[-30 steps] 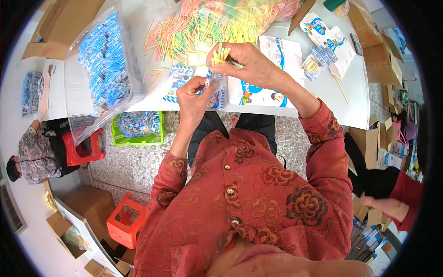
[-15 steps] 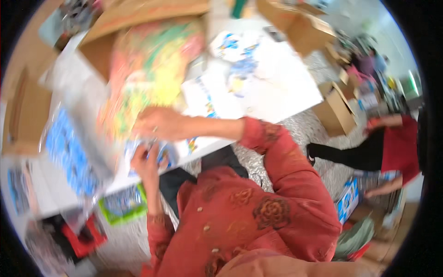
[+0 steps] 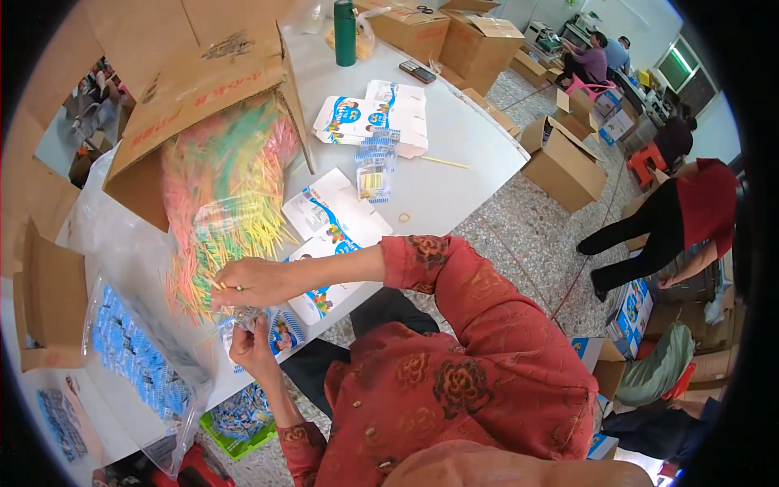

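The right hand reaches across the body to the near table edge, its fingers pinched closed on a few thin coloured sticks at the rim of the heap. Just below it the left hand is curled shut around a small clear packet, blue-printed, held up against the right hand; what is inside the packet is too small to make out.

The hands work at the foot of a big heap of sticks, pink, green, yellow and orange, that spills from a tipped brown cardboard box onto a clear plastic sheet on the white table. Flat white cartons with blue and cartoon print lie just beside the heap and partly under the right forearm. A second stack of such cartons sits farther back, with a clear striped packet standing before it. Left of the hands, a clear bag of small blue packets hangs over the table edge. A green tray of blue packets sits on the floor, half hidden by the left forearm.

At the far end stand a dark green bottle and a dark flat device. Brown boxes crowd the floor to the right, where a person in red and black bends, cut by the lens rim.
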Tool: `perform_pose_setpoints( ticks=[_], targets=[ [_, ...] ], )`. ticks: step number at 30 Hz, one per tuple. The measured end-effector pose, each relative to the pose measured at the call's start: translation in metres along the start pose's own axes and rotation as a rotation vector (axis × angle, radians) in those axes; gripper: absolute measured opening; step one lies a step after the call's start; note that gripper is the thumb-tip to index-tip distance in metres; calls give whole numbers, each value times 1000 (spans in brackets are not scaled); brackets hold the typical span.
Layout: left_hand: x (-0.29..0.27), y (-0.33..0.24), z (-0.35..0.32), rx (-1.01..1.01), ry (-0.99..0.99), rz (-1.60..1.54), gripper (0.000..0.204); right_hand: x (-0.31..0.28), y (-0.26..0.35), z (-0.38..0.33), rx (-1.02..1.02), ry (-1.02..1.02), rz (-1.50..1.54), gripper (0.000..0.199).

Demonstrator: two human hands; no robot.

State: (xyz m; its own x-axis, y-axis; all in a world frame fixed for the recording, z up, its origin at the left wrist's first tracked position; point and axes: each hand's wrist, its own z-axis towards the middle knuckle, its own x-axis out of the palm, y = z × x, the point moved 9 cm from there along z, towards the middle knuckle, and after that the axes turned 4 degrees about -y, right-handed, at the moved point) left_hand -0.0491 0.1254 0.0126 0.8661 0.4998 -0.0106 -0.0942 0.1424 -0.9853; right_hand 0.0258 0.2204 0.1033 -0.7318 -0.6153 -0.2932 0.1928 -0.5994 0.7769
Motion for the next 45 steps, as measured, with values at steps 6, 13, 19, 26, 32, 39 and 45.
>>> perform_pose_setpoints(
  ticks=[6,13,19,26,32,39,45],
  targets=[
    [-5,7,2,119,-2,109,10,4,0,0,205,134,45,37],
    [1,-2,-1,165,48,201,10,10,8,-7,210,177,162,45],
    [-3,8,-2,10,-2,-42,12,14,-3,-10,140,173,-22,49],
    [-11,3,-8,-38,-45,36,11,33,-11,-12,185,299,82,35],
    [4,-14,1,-65,-24,153,8,12,-8,-6,385,313,271,34],
    [6,3,-2,-108,-20,-136,6,17,-13,-11,531,381,372,40],
    [1,4,-4,-56,-16,-115,6,25,-12,-10,529,475,293,46]
  ],
)
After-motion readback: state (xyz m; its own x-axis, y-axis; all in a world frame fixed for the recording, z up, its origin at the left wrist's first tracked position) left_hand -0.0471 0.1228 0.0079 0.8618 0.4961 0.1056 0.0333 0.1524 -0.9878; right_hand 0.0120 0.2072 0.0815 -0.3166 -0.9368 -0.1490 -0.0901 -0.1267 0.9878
